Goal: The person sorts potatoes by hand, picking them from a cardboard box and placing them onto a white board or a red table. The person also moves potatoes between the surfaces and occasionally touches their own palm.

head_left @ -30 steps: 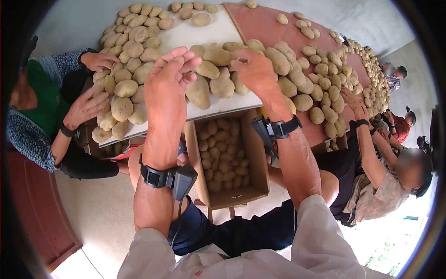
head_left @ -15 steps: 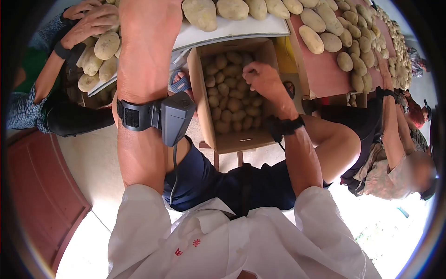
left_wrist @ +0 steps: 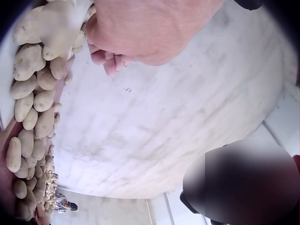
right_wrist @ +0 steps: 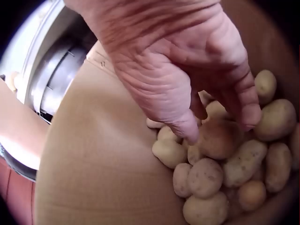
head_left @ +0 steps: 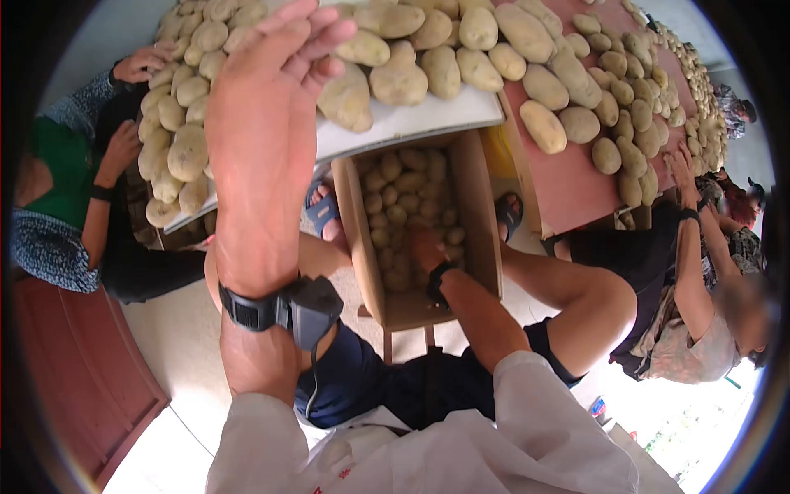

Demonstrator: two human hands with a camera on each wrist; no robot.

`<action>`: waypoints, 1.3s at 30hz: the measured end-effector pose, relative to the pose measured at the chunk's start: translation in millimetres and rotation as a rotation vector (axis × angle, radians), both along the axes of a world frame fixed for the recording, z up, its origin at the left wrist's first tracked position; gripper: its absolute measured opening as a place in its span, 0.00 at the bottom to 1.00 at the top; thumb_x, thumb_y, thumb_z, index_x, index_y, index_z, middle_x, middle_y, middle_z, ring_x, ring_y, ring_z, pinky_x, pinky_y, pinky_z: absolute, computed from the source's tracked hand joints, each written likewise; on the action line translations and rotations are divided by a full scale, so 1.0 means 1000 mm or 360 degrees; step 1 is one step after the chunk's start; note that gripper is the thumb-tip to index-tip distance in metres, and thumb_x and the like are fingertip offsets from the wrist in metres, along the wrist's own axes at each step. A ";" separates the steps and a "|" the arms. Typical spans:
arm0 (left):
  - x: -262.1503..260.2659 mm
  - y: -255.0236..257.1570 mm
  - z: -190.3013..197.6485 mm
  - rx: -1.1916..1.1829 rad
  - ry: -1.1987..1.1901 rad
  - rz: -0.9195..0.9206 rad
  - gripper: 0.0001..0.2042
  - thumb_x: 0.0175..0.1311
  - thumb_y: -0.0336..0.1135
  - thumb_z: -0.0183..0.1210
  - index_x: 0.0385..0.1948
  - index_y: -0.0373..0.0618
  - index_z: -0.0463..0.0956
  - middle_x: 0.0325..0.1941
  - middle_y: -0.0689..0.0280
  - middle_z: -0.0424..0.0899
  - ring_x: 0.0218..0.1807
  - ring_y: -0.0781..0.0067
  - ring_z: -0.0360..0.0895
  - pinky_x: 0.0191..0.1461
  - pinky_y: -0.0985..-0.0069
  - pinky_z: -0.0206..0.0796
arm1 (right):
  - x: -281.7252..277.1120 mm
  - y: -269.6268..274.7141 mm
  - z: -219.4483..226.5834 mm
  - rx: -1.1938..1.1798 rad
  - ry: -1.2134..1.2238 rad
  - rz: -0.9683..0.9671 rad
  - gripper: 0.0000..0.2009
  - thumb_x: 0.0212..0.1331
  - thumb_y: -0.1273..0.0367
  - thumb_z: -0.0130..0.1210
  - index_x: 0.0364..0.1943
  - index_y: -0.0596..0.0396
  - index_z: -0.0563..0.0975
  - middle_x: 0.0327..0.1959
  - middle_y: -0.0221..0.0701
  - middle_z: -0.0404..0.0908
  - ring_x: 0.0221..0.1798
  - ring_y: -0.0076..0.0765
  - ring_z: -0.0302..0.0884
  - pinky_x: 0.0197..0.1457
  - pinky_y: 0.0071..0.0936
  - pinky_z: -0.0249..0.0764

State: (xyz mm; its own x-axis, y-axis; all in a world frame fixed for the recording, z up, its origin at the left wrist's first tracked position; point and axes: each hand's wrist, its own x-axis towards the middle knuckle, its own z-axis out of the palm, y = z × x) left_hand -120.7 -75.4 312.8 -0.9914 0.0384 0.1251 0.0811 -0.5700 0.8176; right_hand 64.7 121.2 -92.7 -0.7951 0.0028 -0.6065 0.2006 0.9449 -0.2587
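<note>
My left hand (head_left: 267,140) is raised over the near edge of the white table top (head_left: 370,136), its fingers loosely bent with nothing in them. Beside its fingertips lie large potatoes (head_left: 399,74). In the left wrist view, the same hand (left_wrist: 150,33) hangs in front of a pale wall. My right hand (head_left: 426,249) reaches down into a cardboard box (head_left: 481,230) of smaller potatoes. The right wrist view shows that hand (right_wrist: 183,75) with thumb and fingers spread either side of a shaded potato (right_wrist: 220,139), fingertips close to it.
Under the table edge, the box stands between my knees. A red table top (head_left: 568,185) with more potatoes (head_left: 629,156) adjoins on the right. One person (head_left: 66,198) sits at the left, another (head_left: 691,305) at the right. A red panel (head_left: 78,370) stands at lower left.
My right hand has moved from the potatoes on the table down into the box. My left hand stays raised over the table edge, and the head view has shifted.
</note>
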 end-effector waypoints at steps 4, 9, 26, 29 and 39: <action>0.006 0.001 0.008 -0.0043 -0.0136 0.0006 0.16 0.70 0.30 0.56 0.56 0.34 0.71 0.53 0.59 0.80 0.58 0.65 0.78 0.59 0.72 0.66 | -0.010 -0.015 0.016 0.0005 -0.0056 -0.0277 0.19 0.70 0.66 0.46 0.63 0.50 0.67 0.52 0.55 0.82 0.52 0.63 0.83 0.51 0.55 0.81; 0.008 0.005 0.010 -0.0031 -0.0208 0.0122 0.15 0.71 0.31 0.55 0.55 0.32 0.74 0.51 0.57 0.82 0.53 0.65 0.80 0.53 0.73 0.67 | -0.021 -0.009 0.028 -0.0004 -0.0099 -0.0368 0.18 0.64 0.66 0.52 0.58 0.51 0.75 0.52 0.49 0.84 0.56 0.58 0.82 0.55 0.53 0.79; 0.002 0.001 0.001 0.0039 -0.0186 0.0054 0.15 0.72 0.29 0.54 0.56 0.32 0.72 0.52 0.57 0.81 0.54 0.65 0.80 0.53 0.73 0.70 | -0.030 0.007 0.246 -0.1421 -0.0294 -0.1077 0.28 0.57 0.60 0.58 0.64 0.52 0.74 0.44 0.32 0.86 0.37 0.25 0.84 0.29 0.22 0.67; 0.000 -0.001 -0.002 0.0025 -0.0179 0.0005 0.16 0.74 0.30 0.52 0.59 0.31 0.69 0.55 0.57 0.80 0.57 0.64 0.79 0.55 0.72 0.70 | -0.019 0.019 0.287 -0.1882 -0.0119 -0.1066 0.28 0.61 0.64 0.55 0.67 0.52 0.72 0.45 0.28 0.82 0.36 0.20 0.77 0.37 0.18 0.69; 0.000 -0.002 0.000 0.0040 -0.0192 0.0025 0.16 0.72 0.30 0.55 0.57 0.33 0.73 0.53 0.58 0.82 0.54 0.67 0.80 0.52 0.74 0.69 | 0.011 0.075 0.364 -0.2472 0.0553 -0.1467 0.28 0.61 0.70 0.49 0.69 0.55 0.66 0.57 0.38 0.78 0.45 0.35 0.80 0.37 0.22 0.73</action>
State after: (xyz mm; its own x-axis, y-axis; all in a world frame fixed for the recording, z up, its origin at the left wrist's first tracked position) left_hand -121.1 -77.7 312.4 -0.9998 0.0210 0.0054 -0.0080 -0.5899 0.8074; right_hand 75.7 195.7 270.8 -0.9410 0.1231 -0.3151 0.2077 -0.5251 -0.8253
